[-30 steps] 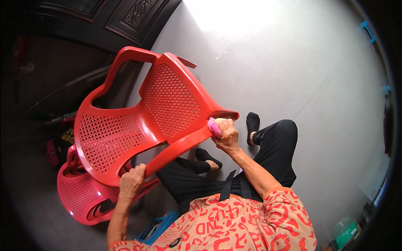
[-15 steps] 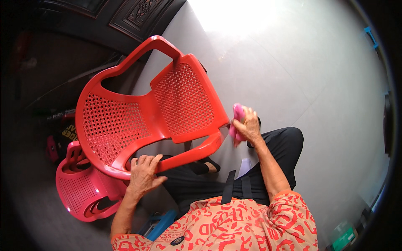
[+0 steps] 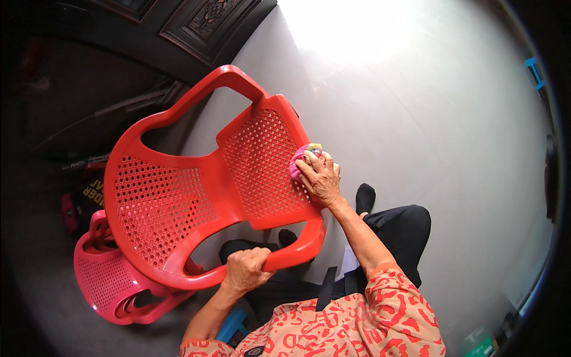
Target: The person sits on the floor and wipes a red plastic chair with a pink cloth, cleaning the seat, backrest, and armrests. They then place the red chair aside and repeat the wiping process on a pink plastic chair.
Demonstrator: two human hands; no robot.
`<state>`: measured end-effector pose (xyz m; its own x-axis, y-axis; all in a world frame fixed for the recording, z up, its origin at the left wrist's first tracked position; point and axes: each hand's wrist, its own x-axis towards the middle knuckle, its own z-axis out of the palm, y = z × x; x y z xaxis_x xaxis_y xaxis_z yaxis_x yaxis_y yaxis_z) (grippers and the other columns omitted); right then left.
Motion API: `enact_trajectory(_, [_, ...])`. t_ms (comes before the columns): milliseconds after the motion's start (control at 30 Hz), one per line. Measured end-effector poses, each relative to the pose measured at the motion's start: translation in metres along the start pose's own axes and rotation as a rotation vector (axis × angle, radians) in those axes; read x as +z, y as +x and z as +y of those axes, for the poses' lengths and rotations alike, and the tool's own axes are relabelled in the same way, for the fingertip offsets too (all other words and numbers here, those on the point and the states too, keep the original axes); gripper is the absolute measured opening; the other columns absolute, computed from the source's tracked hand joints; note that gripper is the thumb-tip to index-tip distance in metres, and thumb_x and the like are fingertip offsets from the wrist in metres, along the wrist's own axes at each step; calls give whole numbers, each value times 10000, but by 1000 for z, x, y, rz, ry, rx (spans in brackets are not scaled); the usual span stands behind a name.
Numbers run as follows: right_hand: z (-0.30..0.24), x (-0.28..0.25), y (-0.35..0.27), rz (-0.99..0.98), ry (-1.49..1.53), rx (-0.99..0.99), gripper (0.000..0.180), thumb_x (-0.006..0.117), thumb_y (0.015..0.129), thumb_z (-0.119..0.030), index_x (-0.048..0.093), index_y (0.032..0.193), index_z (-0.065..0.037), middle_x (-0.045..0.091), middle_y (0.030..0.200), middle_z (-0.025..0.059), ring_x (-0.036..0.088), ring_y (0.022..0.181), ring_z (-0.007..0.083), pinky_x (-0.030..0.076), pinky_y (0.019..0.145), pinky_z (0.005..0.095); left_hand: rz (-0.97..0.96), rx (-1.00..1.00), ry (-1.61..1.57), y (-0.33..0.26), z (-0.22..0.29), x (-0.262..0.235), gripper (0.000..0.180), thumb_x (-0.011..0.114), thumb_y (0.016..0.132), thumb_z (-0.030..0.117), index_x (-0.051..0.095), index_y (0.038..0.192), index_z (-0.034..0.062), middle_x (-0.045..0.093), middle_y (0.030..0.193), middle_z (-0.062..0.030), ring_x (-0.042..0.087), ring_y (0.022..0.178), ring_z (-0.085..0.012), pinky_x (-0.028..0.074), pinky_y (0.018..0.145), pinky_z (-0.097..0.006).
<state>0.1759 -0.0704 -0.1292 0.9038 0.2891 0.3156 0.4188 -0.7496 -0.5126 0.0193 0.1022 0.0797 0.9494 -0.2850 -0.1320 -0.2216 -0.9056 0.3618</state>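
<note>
A red plastic armchair (image 3: 217, 220) with a perforated seat and back lies tilted in front of me, its backrest to the left. My left hand (image 3: 247, 269) is wrapped round its near armrest. My right hand (image 3: 322, 177) presses a bunched pink cloth (image 3: 295, 165), with a bit of yellow and green showing, on the outer edge of the perforated seat (image 3: 262, 160). The fingers curl over the cloth and cover part of it.
Pink stacked chairs (image 3: 110, 279) stand at the left, partly under the red one. A dark carved door (image 3: 208, 27) is at the far left. Beside my left arm is a blue plastic object (image 3: 234, 323). A green item (image 3: 480, 344) lies at the lower right on the grey floor (image 3: 470, 178).
My right hand has brought the cloth from beside the chair onto its seat. My left hand has slid right along the armrest and closed round it. The chair sits slightly lower in view.
</note>
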Motion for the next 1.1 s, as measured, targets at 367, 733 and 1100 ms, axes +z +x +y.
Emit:
enact_trajectory(367, [9,55,124,18,-22,-64,449,644,813,-340,550,1249,-299,443,1374,-28,407,1212,337,433,816,502,-116,-30,41,4,-3,-5,280,723,704,327,547,754,115,465,592,-24,537,508,-186,412,476,-317])
enact_trajectory(733, [4,67,126,-57,-231,-285,374,462,887,-210,533,1253,-241,389,1388,-13,342,1218,277,373,806,443,-67,-46,32,3,-3,-4,235,737,654,234,569,769,116,506,617,-35,576,539,-213,434,488,-333])
enact_trajectory(1100, [-30,-28,4,-629,35,-645,453,661,717,-261,575,1147,-146,526,1211,30,494,1048,259,422,784,392,-15,-45,-3,2,-4,-6,236,736,677,244,557,750,109,530,622,-44,583,539,-236,443,494,-345])
